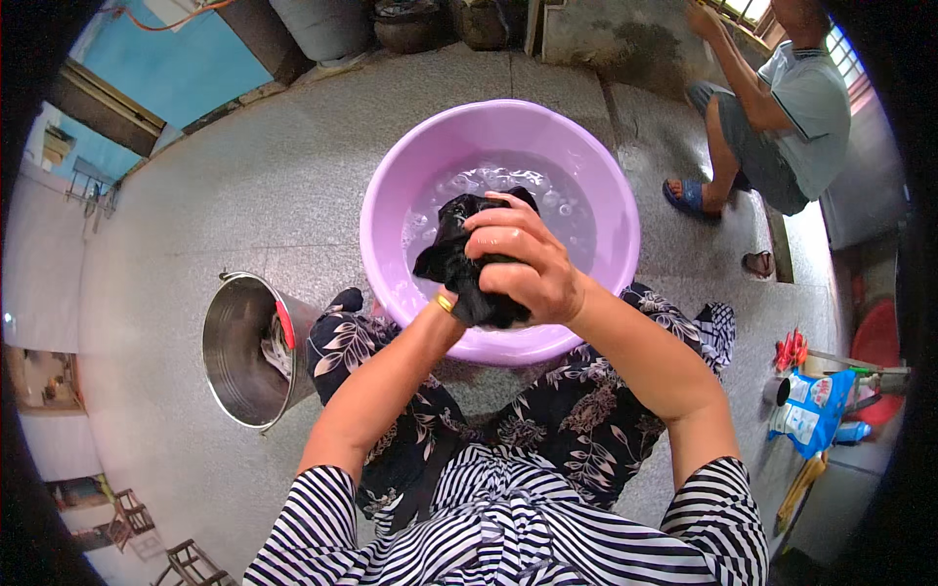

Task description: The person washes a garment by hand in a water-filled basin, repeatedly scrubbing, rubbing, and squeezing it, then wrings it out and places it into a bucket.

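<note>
A wet black cloth [458, 249] is bunched between my hands above a pink-purple plastic basin [608, 198]. Soapy, bubbly water [542, 190] covers the basin's bottom. My right hand [524, 256] grips the cloth from above with curled fingers. Most of my left hand [448, 294] is hidden under the dark fabric; only a small part near the wrist shows, with a gold-coloured band beside it. The cloth is wrapped over that hand, and its lower end hangs close to the basin's near rim.
To the left stands a metal bucket [245, 351] with a red handle grip and pale cloth inside. A person [791, 124] squats at the upper right. A blue-and-white packet [813, 410] and red gloves [791, 350] lie at the right. Wooden chairs [132, 513] stand lower left.
</note>
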### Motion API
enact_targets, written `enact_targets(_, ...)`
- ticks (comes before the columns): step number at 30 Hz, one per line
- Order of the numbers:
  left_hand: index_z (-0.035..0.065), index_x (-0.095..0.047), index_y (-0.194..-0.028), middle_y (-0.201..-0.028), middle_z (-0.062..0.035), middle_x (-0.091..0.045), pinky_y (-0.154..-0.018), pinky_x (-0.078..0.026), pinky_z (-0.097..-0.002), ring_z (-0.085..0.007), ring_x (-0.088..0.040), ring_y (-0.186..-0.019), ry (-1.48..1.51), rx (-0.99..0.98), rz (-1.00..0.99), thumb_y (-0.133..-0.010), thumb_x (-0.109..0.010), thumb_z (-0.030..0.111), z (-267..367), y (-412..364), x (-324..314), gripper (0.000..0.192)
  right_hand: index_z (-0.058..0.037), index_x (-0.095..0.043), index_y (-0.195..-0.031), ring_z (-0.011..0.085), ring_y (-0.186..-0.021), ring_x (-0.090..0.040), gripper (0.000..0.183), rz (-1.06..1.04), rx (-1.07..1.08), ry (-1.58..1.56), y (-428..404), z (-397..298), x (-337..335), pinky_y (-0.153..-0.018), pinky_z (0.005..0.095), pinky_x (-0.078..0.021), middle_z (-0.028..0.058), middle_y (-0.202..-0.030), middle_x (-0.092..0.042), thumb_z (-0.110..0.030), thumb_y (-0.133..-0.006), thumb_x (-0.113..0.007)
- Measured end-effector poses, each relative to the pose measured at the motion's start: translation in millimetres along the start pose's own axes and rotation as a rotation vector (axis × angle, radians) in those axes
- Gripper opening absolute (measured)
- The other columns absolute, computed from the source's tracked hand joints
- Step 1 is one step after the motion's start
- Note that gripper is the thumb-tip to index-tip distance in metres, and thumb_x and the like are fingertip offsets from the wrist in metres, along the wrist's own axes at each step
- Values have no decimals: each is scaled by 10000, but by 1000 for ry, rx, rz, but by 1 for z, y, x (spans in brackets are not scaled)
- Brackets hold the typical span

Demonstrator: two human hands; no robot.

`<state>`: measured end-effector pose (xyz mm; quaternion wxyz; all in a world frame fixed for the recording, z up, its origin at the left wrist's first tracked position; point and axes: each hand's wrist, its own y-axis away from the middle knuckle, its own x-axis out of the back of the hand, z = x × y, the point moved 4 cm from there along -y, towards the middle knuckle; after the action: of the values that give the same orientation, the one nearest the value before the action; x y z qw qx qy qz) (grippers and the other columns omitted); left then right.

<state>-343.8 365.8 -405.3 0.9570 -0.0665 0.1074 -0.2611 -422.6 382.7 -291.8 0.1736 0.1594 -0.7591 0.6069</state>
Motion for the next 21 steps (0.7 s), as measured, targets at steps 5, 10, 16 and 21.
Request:
enact_targets(5,23,-560,-873,-859,-115,-583,-799,-408,-393,-248,-553,-814,1029,307,366,-729,-486,311,0,-14,66,330,-82,-438,-758,307,-876,-479,238,74,-7,-97,1,-5,9,-805,465,-352,111,-891,-469,-210,-639,-601)
enact_targets(10,18,-543,-898,-886,-113,-573,-805,-411,-367,-239,-544,-837,1091,124,606,-682,-547,249,34,-14,63,317,-85,-389,-822,249,-875,-473,446,439,-363,-274,16,27,15,-775,336,-375,108,-882,-471,-199,-553,-727)
enact_targets(16,15,-519,-903,-904,-104,-556,-818,-408,-358,-239,-530,-851,1133,102,583,-651,-569,163,33,-16,54,297,-94,-394,-858,103,-832,-439,303,818,-911,-661,36,51,18,-773,239,-353,31,-874,-466,-129,-678,-635)
enact_targets(21,55,-455,-981,-1000,-99,-509,-829,-405,-390,-238,-501,-914,993,49,540,-652,-543,95,34,-17,57,343,-97,-478,-868,106,-773,-482,302,1099,-1367,-853,73,72,3,-725,251,-379,-3,-813,-512,-226,-648,-639)
